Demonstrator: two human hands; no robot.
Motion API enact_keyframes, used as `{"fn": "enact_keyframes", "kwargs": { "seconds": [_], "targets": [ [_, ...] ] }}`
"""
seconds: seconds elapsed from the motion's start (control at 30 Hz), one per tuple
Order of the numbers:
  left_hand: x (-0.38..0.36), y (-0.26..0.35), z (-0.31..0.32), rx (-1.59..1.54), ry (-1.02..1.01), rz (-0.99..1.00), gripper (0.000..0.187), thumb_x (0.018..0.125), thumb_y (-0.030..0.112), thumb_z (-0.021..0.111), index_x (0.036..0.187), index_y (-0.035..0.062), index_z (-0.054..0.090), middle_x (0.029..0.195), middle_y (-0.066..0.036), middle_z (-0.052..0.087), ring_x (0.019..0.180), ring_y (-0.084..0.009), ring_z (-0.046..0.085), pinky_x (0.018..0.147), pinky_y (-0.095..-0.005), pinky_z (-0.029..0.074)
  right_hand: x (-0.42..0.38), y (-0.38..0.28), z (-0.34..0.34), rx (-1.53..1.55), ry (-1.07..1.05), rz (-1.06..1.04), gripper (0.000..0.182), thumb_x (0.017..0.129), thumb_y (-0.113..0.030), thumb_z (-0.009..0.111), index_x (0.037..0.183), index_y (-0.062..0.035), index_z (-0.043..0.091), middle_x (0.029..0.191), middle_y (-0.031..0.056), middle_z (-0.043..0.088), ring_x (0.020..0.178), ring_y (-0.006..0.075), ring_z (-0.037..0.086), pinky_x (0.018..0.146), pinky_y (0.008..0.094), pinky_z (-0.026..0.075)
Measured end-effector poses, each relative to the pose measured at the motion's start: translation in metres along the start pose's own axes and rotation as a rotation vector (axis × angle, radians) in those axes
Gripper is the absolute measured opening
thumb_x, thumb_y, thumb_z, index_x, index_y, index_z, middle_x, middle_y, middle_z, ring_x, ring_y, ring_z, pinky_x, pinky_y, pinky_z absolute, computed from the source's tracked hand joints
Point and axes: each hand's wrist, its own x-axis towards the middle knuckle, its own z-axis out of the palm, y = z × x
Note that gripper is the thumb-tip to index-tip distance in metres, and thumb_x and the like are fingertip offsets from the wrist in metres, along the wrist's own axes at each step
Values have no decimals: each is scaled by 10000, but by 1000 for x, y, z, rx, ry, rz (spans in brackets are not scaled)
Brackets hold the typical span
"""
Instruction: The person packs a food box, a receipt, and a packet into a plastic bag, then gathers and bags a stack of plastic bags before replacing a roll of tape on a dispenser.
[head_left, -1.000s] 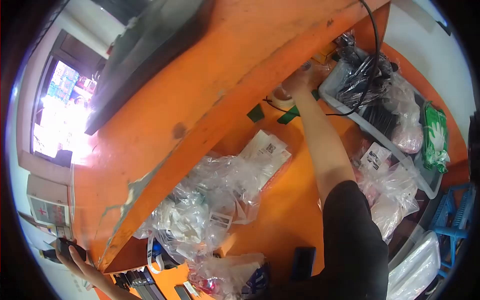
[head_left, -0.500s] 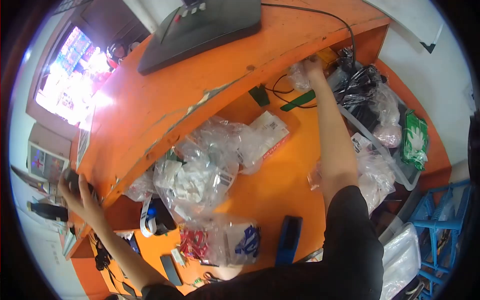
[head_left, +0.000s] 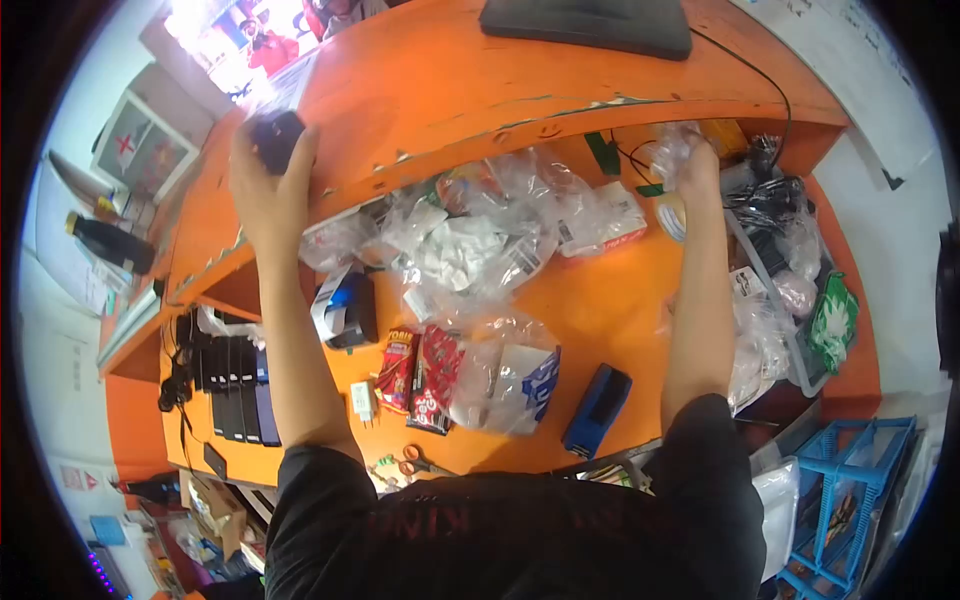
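At the upper left, my left hand (head_left: 268, 195) grips a dark, boxy thing (head_left: 277, 140) on the raised orange counter. Its thumb and fingers press it from both sides; I cannot make out its exact kind. My right hand (head_left: 700, 168) reaches under the counter's edge on the right. Its fingers are curled at a crumpled clear plastic bag (head_left: 668, 152) and seem to hold it, though the fingertips are partly hidden. A yellow box (head_left: 724, 134) lies just beyond that hand. Beside the wrist sits a roll of tape (head_left: 671, 217).
Clear plastic bags (head_left: 460, 245) pile on the lower orange desk. Red snack packets (head_left: 398, 365), a blue device (head_left: 597, 410) and orange-handled scissors (head_left: 420, 462) lie nearer me. A clear bin (head_left: 800, 365) and blue rack (head_left: 850, 490) stand right; a black monitor base (head_left: 590, 25) rests above.
My view has shifted left and down. My left hand has moved the dark thing from beyond the counter's left edge onto its top. My right hand stays by the clear plastic bag.
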Motion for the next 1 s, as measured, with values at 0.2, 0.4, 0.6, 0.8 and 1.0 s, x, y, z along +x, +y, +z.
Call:
{"fn": "enact_keyframes", "kwargs": {
  "seconds": [0.2,0.4,0.6,0.8,1.0],
  "targets": [
    [-39,33,5,-778,274,97,350,605,13,550,940,46,451,783,-16,406,697,-111,420,612,-261,394,-38,-1,-1,-132,-39,80,355,853,-140,383,1174,4,434,1025,124,549,798,335,599,613,446,514],
    [-176,146,64,-701,-1069,42,450,598,278,690,932,36,510,963,-117,481,931,-271,479,806,-378,388,-93,-25,25,-178,-93,185,327,861,-133,380,1160,-8,422,1050,151,544,903,311,567,709,429,502],
    [-239,169,116,-158,-1046,-8,833,565,362,741,1151,-48,315,1187,-205,350,1123,-397,336,937,-457,298,-130,-24,18,-70,-192,210,357,871,-177,373,1182,-6,411,1066,139,536,926,344,560,759,443,492],
    [-205,168,121,-383,-543,217,797,539,160,783,1147,-45,309,1153,-201,410,1119,-378,359,926,-452,310,-147,-1,8,-4,-213,243,360,839,-139,401,1177,-15,416,1079,144,522,960,351,545,804,459,474],
    [-242,153,173,-650,-784,302,514,605,152,710,1031,22,454,878,-190,570,933,-331,524,897,-394,346,-163,-27,4,168,-245,209,318,814,-145,440,1106,-19,435,1069,156,504,942,327,538,875,503,428]
  ]
}}
